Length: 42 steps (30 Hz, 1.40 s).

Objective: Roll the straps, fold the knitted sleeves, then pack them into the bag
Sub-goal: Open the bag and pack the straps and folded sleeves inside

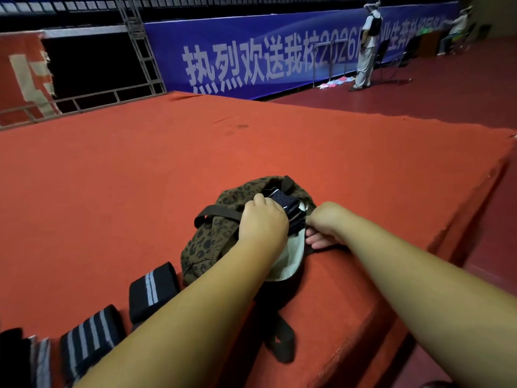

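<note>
Holding dark sleeve [285, 204] in mouth of leopard bag [212, 242] by near edge of stage [167, 163]: left grip [263, 219] grasps sleeve, right grip [324, 225] pinches bag rim.

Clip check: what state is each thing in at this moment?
Leopard-print fabric bag: mouth open, cream lining showing.
Dark folded knitted sleeve: partway inside bag.
Left hand: grips the sleeve.
Right hand: pinches the bag rim.
Black grey-striped strap beside bag: rolled, outside bag.
Black multi-striped strap further left: bundled, outside bag.

Indoor sports hall: red-carpeted stage [251, 141], blue banner [279, 51] (tiered seating [195, 1] above).
</note>
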Tool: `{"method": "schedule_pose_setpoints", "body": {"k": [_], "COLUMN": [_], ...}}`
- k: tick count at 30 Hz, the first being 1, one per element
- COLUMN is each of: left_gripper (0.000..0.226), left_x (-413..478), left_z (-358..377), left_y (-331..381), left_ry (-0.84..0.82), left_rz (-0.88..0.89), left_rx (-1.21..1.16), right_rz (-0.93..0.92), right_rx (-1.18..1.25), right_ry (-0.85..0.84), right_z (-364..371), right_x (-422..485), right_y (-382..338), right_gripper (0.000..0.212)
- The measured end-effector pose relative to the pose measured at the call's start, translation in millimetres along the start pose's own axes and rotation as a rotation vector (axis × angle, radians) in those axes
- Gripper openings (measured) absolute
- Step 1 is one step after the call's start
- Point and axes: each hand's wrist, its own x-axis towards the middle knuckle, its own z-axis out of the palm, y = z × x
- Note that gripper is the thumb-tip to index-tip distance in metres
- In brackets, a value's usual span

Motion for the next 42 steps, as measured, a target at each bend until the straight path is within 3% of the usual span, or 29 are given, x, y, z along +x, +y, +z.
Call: {"method": "schedule_pose_setpoints", "body": {"k": [5, 8, 11, 15, 19, 22, 24, 27, 30, 34, 39, 42], "left_gripper": [0.041, 0.059, 0.076, 0.046, 0.046, 0.046, 0.051, 0.078, 0.091, 0.088, 0.094, 0.089], "left_x": [3, 6, 9, 8, 11, 12, 10, 4, 1, -1, -6, -3], "left_z": [-3, -3, 1, 0, -6, -10, -10, -6, -6, -6, -7, -6], "left_y": [2, 2, 1, 8, 11, 10, 8, 3, -7, -7, -10, -31], "left_ry": [-0.054, -0.081, -0.107, -0.145, -0.173, -0.209, -0.244, -0.352, -0.474, -0.427, -0.454, -0.437], "left_rz": [0.003, -0.046, -0.088, -0.067, -0.077, -0.067, -0.051, -0.056, -0.094, -0.076, -0.043, -0.053], "left_rx": [0.023, -0.043, -0.064, -0.012, -0.106, -0.15, -0.167, -0.25, -0.471, -0.523, -0.573, -0.678], "right_rz": [-0.131, -0.132, -0.146, -0.17, -0.273, -0.369, -0.428, -0.504, -0.6, -0.819, -0.708, -0.662], "right_rx": [-0.022, -0.083, -0.068, 0.268, 0.511, 0.464, 0.473, 0.532, 0.473, 0.51, 0.182, 0.14], "right_ry": [-0.033, -0.121, -0.05, 0.035, 0.09, 0.228, 0.284, 0.302, 0.358, 0.461, 0.528, 0.51], "right_z": [-10, -7, 1, -6, -19, -23, -21, -15, -14, -14, -11, -15], "right_x": [-9, -17, -24, -33, -48, -61, -68, -76, -83, -100, -108, -114], "right_y": [7, 5, 2, 0, -13, -13, -8, -2, -8, -21, -27, -33], "right_gripper": [0.02, 0.022, 0.015, 0.017, 0.004, 0.016, 0.012, 0.015, 0.019, 0.024, 0.017, 0.015]}}
